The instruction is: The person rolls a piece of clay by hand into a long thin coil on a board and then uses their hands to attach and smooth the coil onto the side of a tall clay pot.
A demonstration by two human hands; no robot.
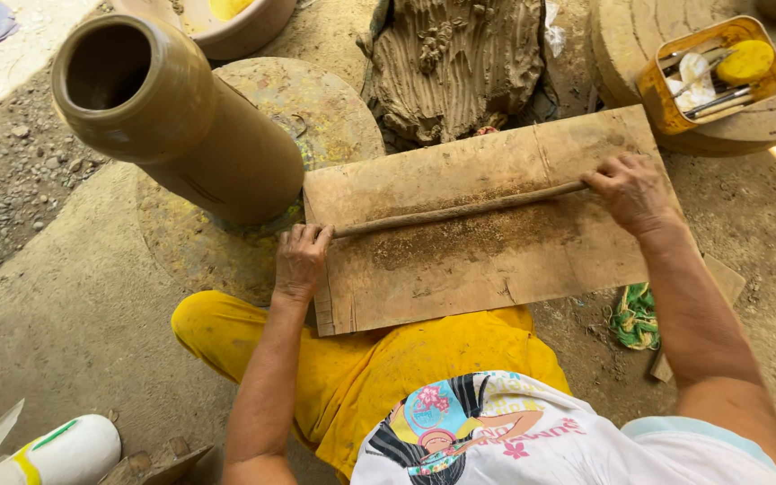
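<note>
A long thin coil of brown clay (460, 209) lies across a dusty wooden board (496, 260) resting on my lap. My left hand (299, 259) presses flat on the coil's left end at the board's left edge. My right hand (629, 191) rests palm down on the coil's right end, fingers spread. A tall unfired clay vessel (172, 117) with an open mouth stands on a round turntable (334, 117) just left of the board.
A big lump of raw clay (455, 63) sits behind the board. An orange tub (716, 76) with tools and a yellow sponge rests on a round slab at top right. A green cord bundle (635, 316) lies on the ground at right. A pink basin (244, 31) is at top.
</note>
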